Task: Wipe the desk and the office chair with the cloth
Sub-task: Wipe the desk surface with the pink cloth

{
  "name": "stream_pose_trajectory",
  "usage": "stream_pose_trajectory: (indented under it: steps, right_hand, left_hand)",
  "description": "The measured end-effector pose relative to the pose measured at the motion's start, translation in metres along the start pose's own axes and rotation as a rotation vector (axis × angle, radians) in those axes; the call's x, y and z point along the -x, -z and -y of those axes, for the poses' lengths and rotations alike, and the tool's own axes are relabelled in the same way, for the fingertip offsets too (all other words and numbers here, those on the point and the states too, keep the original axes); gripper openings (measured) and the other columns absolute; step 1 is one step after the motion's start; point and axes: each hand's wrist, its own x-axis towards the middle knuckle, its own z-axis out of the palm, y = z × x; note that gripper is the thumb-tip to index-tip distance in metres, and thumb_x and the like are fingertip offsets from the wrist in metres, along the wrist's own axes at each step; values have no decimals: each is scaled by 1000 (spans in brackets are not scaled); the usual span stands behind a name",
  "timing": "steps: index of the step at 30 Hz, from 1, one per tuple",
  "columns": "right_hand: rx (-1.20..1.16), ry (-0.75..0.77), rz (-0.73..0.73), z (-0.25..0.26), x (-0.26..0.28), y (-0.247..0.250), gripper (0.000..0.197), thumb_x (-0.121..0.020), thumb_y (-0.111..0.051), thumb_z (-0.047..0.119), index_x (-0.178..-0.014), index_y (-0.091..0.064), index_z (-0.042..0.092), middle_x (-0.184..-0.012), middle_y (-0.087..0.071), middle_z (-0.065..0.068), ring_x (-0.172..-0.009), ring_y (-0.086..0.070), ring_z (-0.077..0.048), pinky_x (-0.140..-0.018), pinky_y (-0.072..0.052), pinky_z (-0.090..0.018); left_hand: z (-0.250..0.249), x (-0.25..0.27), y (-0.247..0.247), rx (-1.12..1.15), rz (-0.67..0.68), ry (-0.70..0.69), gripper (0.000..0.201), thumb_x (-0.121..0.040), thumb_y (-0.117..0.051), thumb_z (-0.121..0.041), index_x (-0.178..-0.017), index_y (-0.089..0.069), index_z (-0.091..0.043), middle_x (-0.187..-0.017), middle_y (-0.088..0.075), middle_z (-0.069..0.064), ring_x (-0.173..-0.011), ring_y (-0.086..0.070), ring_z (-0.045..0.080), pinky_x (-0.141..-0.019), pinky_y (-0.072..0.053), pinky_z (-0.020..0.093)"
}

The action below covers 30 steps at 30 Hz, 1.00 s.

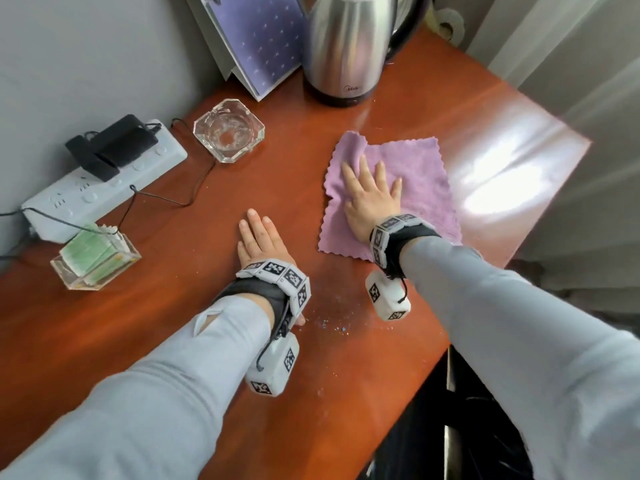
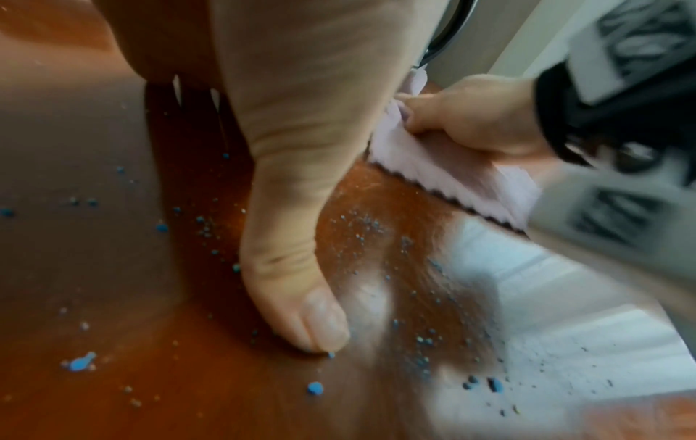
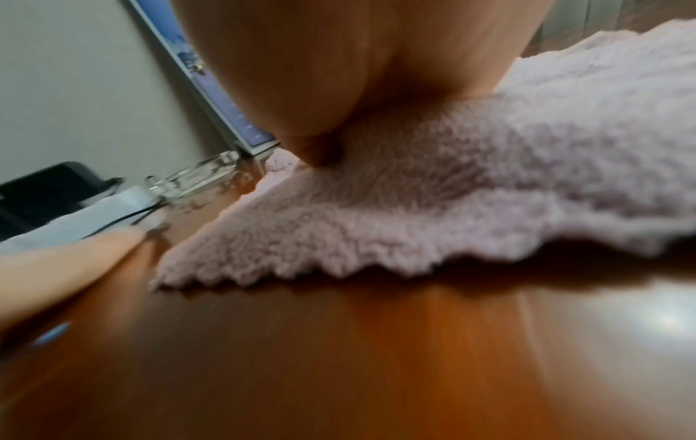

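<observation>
A lilac cloth (image 1: 415,188) lies spread on the reddish wooden desk (image 1: 242,188). My right hand (image 1: 372,195) presses flat on the cloth with straight, spread fingers. My left hand (image 1: 258,242) rests flat on the bare desk to the left of the cloth, holding nothing. In the left wrist view my left thumb (image 2: 301,282) touches the desk among blue crumbs (image 2: 314,388), and the cloth (image 2: 444,166) shows under my right hand (image 2: 471,116). The right wrist view shows the cloth (image 3: 433,202) close up under my palm. Crumbs (image 1: 332,325) lie near the desk's front edge.
A steel kettle (image 1: 346,46) and a purple booklet (image 1: 256,36) stand at the back. A glass ashtray (image 1: 228,129) sits left of the cloth. A white power strip (image 1: 100,188) with black adapters and cables lies at the left, and a clear holder (image 1: 93,261) of green packets lies in front of it. The dark chair (image 1: 460,427) is below the desk's right edge.
</observation>
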Motion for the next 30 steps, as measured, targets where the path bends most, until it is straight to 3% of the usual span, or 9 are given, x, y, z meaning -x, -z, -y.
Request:
stream_pose_trajectory:
  steps: [2,3,5,6,9,13,22,27,30]
  right_hand:
    - [-7,44,26,13,35,-14,70,-96,-34,20,-157,0,30,-164,11,3,-150,11,-33,-116,4,-64]
    - [-14,66,45,19,52,-21,70,-96,-35,19,-157,-1,29,-164,10,3,-150,10,-33,-116,4,-64]
    - [-14,105,66,26,76,-31,70,-96,-35,18,-157,-4,29,-165,8,4,-150,7,-33,-116,3,-64]
    - [-2,123,67,26,80,-33,70,-95,-35,16,-157,-4,29,-165,7,4,-150,5,-33,-116,0,-64]
    - [36,136,40,15,62,-25,75,-91,-33,8,-156,-3,29,-165,6,6,-150,-3,-34,-116,-5,-66]
    - [-62,34,28,8,39,-19,72,-92,-30,8,-156,-9,32,-165,5,5,-151,5,-33,-116,6,-63]
    - [-174,149,107,44,131,-50,64,-96,-30,7,-156,-18,25,-165,-3,5,-151,4,-30,-117,5,-60]
    - [-459,15,-50,9,139,-23,59,-98,-31,3,-155,-22,16,-162,-20,-4,-151,-6,-32,-120,-12,-53]
    - [-318,-55,-34,-25,145,-26,58,-102,-29,11,-157,-15,24,-165,-10,-1,-151,3,-33,-119,-2,-59]
  left_hand:
    - [7,4,4,71,-23,-28,65,-93,6,-14,-156,3,2,-163,11,24,-152,2,39,-122,-18,49]
    - [11,4,5,17,-27,-49,67,-101,-15,-29,-155,7,3,-162,15,24,-152,4,40,-122,-17,49]
    - [24,2,8,-116,107,-135,143,-70,-77,-61,-151,22,2,-158,28,24,-150,16,39,-124,-5,46]
    - [30,3,14,-157,187,-165,165,-50,-85,-69,-149,27,1,-157,33,22,-149,21,37,-123,-1,45]
    - [46,6,17,-144,214,-247,173,-40,-81,-79,-150,28,-3,-158,35,16,-150,23,32,-125,1,45]
    - [51,5,10,-132,165,-279,170,-42,-79,-81,-152,25,-4,-160,32,14,-151,20,31,-125,0,45]
    - [64,36,4,-124,122,-406,143,-67,-73,-72,-155,15,-2,-162,24,15,-153,11,29,-125,-6,44]
    - [80,68,0,-167,239,-434,148,-63,-68,-82,-154,21,-5,-159,33,12,-151,19,26,-124,-3,43]
    - [79,77,-11,-183,228,-426,157,-54,-60,-93,-152,24,-4,-157,37,13,-150,23,27,-125,0,44]
